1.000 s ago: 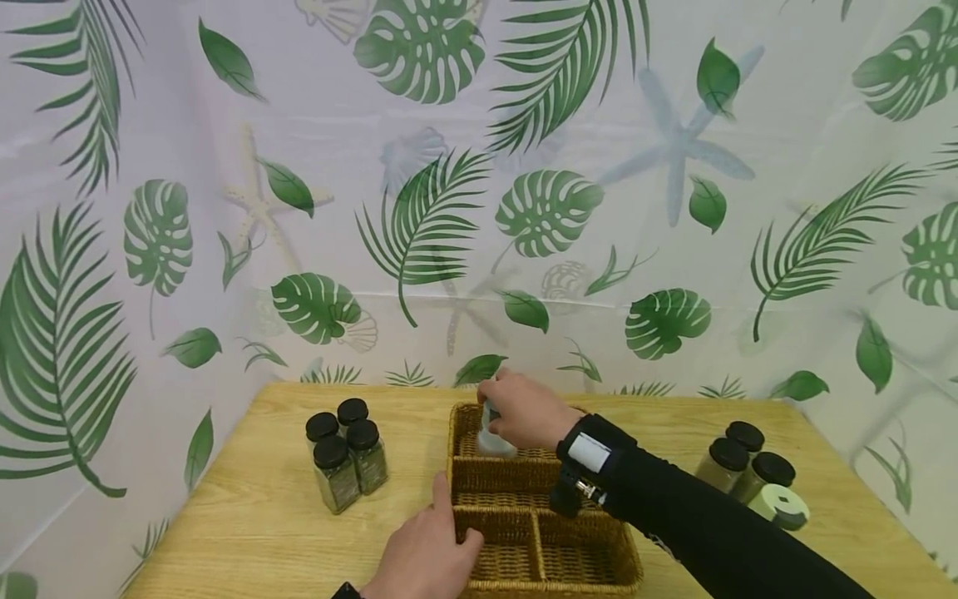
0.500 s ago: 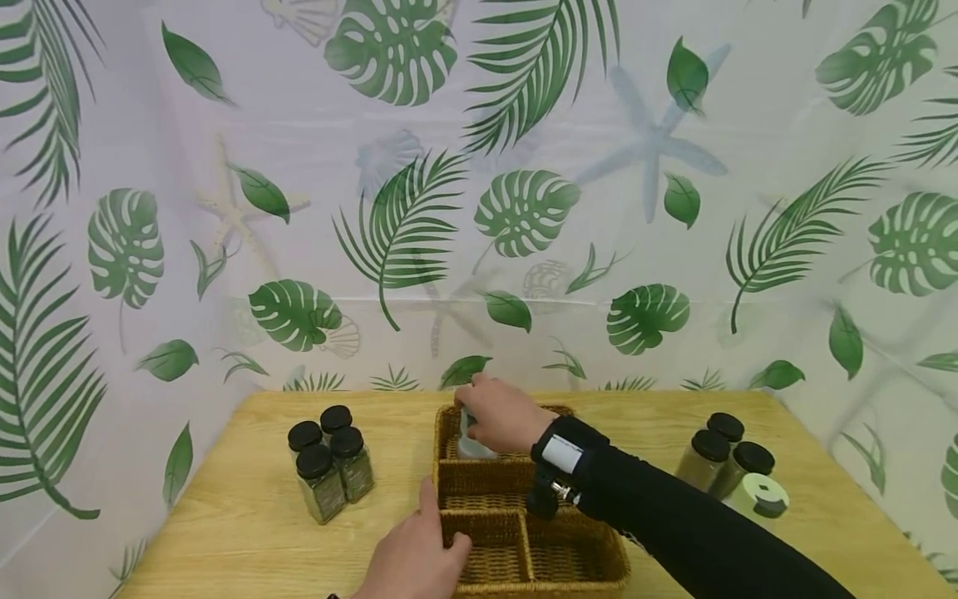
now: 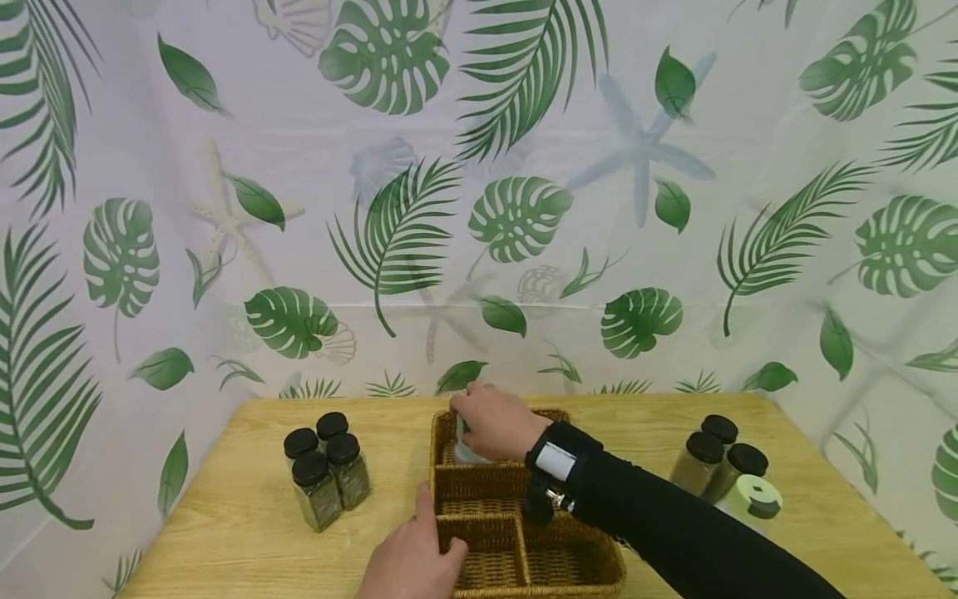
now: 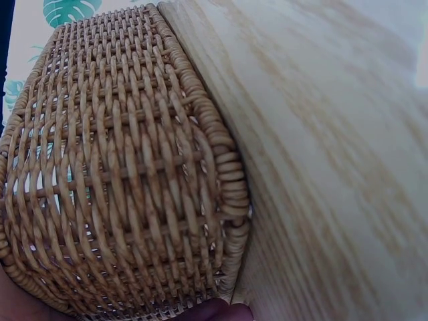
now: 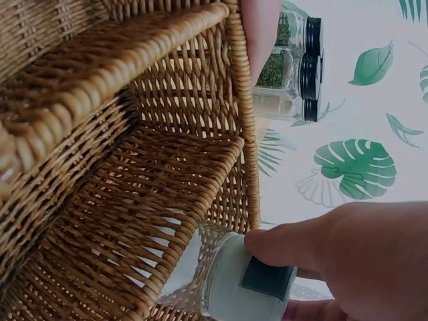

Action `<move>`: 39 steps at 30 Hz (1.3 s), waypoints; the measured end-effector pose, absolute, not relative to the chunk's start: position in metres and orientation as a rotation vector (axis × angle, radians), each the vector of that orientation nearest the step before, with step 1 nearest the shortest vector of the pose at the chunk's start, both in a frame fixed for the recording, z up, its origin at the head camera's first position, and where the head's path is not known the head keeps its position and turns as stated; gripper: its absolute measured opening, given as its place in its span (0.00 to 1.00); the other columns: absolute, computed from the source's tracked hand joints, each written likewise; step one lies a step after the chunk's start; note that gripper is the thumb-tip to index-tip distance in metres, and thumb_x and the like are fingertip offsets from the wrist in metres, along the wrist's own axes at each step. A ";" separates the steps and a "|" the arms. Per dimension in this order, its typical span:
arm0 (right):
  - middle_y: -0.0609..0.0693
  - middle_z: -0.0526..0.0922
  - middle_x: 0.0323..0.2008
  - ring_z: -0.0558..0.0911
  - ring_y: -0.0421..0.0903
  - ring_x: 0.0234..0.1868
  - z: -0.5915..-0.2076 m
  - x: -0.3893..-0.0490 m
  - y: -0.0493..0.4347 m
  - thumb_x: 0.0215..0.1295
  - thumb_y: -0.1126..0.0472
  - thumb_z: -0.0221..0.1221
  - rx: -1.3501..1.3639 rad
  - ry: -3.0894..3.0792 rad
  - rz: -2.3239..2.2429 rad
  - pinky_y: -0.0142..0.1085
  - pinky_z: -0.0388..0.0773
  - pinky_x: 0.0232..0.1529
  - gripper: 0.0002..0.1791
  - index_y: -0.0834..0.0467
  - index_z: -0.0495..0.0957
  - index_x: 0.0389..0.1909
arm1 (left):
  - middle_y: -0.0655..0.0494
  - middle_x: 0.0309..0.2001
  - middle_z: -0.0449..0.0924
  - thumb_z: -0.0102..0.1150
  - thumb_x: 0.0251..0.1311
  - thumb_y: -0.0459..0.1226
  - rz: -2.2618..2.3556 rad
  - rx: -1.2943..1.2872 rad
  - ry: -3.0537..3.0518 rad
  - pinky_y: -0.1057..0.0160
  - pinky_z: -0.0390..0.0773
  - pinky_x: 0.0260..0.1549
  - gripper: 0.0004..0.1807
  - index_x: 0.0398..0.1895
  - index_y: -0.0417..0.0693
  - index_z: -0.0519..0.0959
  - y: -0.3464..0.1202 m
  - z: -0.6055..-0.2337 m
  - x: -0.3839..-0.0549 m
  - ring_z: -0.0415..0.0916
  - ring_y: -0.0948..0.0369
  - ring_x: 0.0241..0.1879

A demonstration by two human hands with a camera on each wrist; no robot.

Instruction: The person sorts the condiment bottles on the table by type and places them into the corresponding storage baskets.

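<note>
First, the right hand (image 3: 500,422): its fingers were closed in a narrow pinch around the pale lid (image 5: 231,287) of a clear jar (image 3: 466,450), one dark grey patch showing on that lid. The jar stood more or less upright in the rear compartment of a brown wicker basket (image 3: 479,471), at the left end; whether its base touched the floor of the compartment could not be told, the divider hiding it in part.

Second, the left hand (image 3: 414,551): it gripped the basket by the near part of its left wall, thumb over the rim, index finger laid straight along the outside. The basket comprised a rear compartment, a middle one, and two side by side in front.

Further out, one black sleeve (image 3: 666,512) with a dark wrist strap (image 3: 557,460). To the left, four black-lidded jars (image 3: 322,502), closely grouped. To the right, three black-lidded jars (image 3: 692,470), with a green-lidded jar (image 3: 754,499) just beside them. All stood on a wood-grain desk (image 3: 217,524), backed by a white cloth (image 3: 419,279) printed with green leaves, shells and starfish.
</note>
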State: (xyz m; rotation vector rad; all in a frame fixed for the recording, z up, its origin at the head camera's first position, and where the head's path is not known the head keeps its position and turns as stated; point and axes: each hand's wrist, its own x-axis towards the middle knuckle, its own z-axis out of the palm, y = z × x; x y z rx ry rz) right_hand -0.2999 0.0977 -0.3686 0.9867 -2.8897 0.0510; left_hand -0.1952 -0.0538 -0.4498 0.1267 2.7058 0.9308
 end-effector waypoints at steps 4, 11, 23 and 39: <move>0.55 0.79 0.44 0.77 0.49 0.39 -0.369 -0.299 0.099 0.59 0.57 0.64 0.969 -2.883 0.023 0.38 0.80 0.29 0.22 0.58 0.77 0.55 | 0.51 0.12 0.73 0.54 0.59 0.50 0.934 0.132 2.705 0.57 0.62 0.10 0.47 0.72 0.32 0.46 -0.054 -0.451 -0.195 0.68 0.53 0.10; 0.57 0.78 0.47 0.75 0.50 0.41 -0.362 -0.294 0.108 0.62 0.55 0.61 0.939 -2.883 0.068 0.38 0.78 0.29 0.25 0.56 0.74 0.59 | 0.51 0.11 0.73 0.54 0.59 0.49 0.931 0.137 2.721 0.57 0.62 0.09 0.47 0.72 0.32 0.46 -0.054 -0.451 -0.195 0.68 0.53 0.10; 0.54 0.77 0.45 0.74 0.46 0.40 -0.347 -0.277 0.146 0.62 0.55 0.60 0.898 -2.779 0.186 0.39 0.76 0.34 0.23 0.57 0.75 0.58 | 0.51 0.12 0.73 0.53 0.60 0.49 0.929 0.136 2.717 0.56 0.62 0.10 0.47 0.72 0.31 0.45 -0.054 -0.450 -0.193 0.68 0.53 0.10; 0.56 0.78 0.47 0.77 0.50 0.43 -0.324 -0.241 0.220 0.62 0.54 0.61 0.726 -2.823 0.221 0.45 0.80 0.38 0.23 0.59 0.76 0.56 | 0.51 0.13 0.72 0.51 0.59 0.50 0.947 0.173 2.728 0.55 0.65 0.12 0.49 0.72 0.29 0.42 -0.053 -0.452 -0.191 0.68 0.55 0.11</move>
